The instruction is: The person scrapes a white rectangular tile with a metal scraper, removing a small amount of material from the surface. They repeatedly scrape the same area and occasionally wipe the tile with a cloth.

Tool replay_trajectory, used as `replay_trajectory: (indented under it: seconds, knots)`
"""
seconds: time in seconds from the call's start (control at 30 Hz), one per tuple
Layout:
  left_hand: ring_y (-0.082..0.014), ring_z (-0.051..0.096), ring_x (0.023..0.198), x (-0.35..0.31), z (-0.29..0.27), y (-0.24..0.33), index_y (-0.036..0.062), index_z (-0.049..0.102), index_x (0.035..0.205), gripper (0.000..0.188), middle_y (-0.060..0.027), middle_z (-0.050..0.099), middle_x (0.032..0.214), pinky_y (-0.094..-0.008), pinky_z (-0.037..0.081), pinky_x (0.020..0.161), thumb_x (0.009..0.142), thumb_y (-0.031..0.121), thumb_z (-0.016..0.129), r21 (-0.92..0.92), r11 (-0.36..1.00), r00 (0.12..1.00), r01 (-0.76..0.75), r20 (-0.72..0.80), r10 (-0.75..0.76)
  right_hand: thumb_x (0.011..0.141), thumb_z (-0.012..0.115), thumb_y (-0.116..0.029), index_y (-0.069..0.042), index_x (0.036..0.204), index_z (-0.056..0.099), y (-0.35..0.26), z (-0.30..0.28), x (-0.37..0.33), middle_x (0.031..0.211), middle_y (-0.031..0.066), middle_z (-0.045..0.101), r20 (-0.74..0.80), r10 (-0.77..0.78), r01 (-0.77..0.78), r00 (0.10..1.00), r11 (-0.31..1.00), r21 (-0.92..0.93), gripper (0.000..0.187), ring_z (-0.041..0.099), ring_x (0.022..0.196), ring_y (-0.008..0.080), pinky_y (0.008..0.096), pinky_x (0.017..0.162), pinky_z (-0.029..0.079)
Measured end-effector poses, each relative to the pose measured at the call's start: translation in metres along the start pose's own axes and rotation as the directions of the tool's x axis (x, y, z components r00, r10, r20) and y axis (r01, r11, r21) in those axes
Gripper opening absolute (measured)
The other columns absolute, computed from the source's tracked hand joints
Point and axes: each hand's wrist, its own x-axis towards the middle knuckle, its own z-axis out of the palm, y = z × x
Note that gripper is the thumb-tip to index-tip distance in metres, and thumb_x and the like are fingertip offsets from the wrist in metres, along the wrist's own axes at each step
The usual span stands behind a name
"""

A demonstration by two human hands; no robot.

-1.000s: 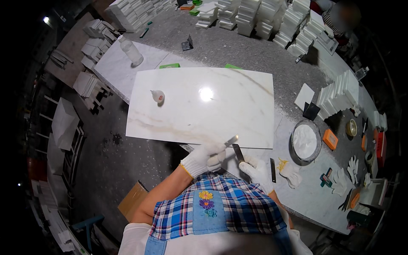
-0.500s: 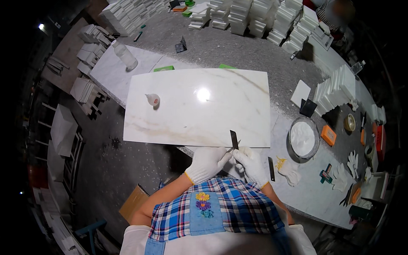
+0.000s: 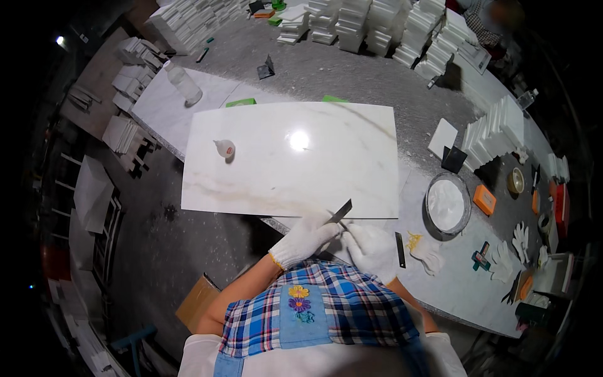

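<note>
Both my hands wear white knitted gloves and meet at the near edge of a white veined marble slab [image 3: 251,176]. My left hand [image 3: 308,239] is closed, with a dark, slant-ended cutter blade [image 3: 341,211] sticking up from its fingertips over the slab's edge. Close against it, my right hand [image 3: 370,250] has its fingers pressed together; whatever they pinch is hidden. A second dark blade [image 3: 401,250] lies on the table just right of my right hand. On the slab's left part lies a small white squeeze bottle [image 3: 225,149] with a pointed nozzle.
To the right are a bowl of white powder [image 3: 447,202], an orange box [image 3: 484,200] and spare gloves [image 3: 501,262]. A clear bottle [image 3: 183,85] stands at the far left. White tile stacks [image 3: 496,133] line the right and back. Green blocks [image 3: 241,102] show behind the slab.
The blade has turned from nearly upright to slanting up to the right. My right hand has shifted slightly down, and my left hand's fingers have moved around the blade's lower end.
</note>
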Motion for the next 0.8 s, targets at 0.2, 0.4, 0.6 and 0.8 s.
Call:
replay_trajectory:
  seconds: [0.2, 0.4, 0.6, 0.8]
  knots:
    - [-0.0088, 0.045, 0.056, -0.012, 0.004, 0.005, -0.0036, 0.068, 0.091, 0.03, 0.0006, 0.052, 0.064, -0.0269, 0.038, 0.053, 0.097, 0.024, 0.058, 0.045, 0.998, 0.999, 0.038, -0.009, -0.038, 0.092, 0.069, -0.017, -0.006, 0.098, 0.073, 0.022, 0.003, 0.011, 0.083, 0.0127, 0.069, 0.022, 0.052, -0.046, 0.998, 0.975, -0.216, 0.013, 0.065, 0.072, 0.0312, 0.0426, 0.066, 0.051]
    - [-0.0079, 0.043, 0.054, -0.012, -0.002, -0.007, -0.0003, 0.07, 0.087, 0.032, 0.0005, 0.052, 0.061, -0.0253, 0.034, 0.051, 0.1, 0.028, 0.06, -0.204, 0.967, 0.989, 0.15, 0.029, -0.147, 0.1, 0.061, -0.019, -0.004, 0.091, 0.069, 0.03, 0.01, 0.009, 0.073, 0.0066, 0.065, 0.372, 0.553, -0.666, 0.746, 0.598, 0.446, 0.019, 0.057, 0.058, 0.0155, 0.0304, 0.054, 0.044]
    - [-0.0071, 0.041, 0.052, -0.007, -0.001, 0.0, 0.0023, 0.068, 0.084, 0.033, 0.0009, 0.053, 0.061, -0.0247, 0.031, 0.048, 0.101, 0.03, 0.062, -0.286, 0.95, 0.992, 0.122, 0.057, -0.11, 0.109, 0.05, -0.024, 0.0, 0.099, 0.062, 0.017, 0.018, 0.0, 0.064, -0.0012, 0.049, 0.836, 0.174, -0.783, 0.52, -0.294, 0.548, 0.029, 0.038, 0.047, 0.0049, 0.0211, 0.041, 0.029]
    - [-0.0073, 0.04, 0.05, 0.001, -0.004, -0.015, 0.0045, 0.066, 0.08, 0.037, 0.0014, 0.051, 0.058, -0.025, 0.03, 0.047, 0.102, 0.034, 0.06, -0.169, 0.974, 0.985, 0.149, 0.107, -0.132, 0.111, 0.049, -0.024, -0.003, 0.1, 0.059, 0.029, 0.006, -0.004, 0.063, -0.0023, 0.043, 0.813, 0.156, -0.613, 0.562, -0.58, 0.536, 0.026, 0.033, 0.046, 0.0055, 0.0227, 0.042, 0.026]
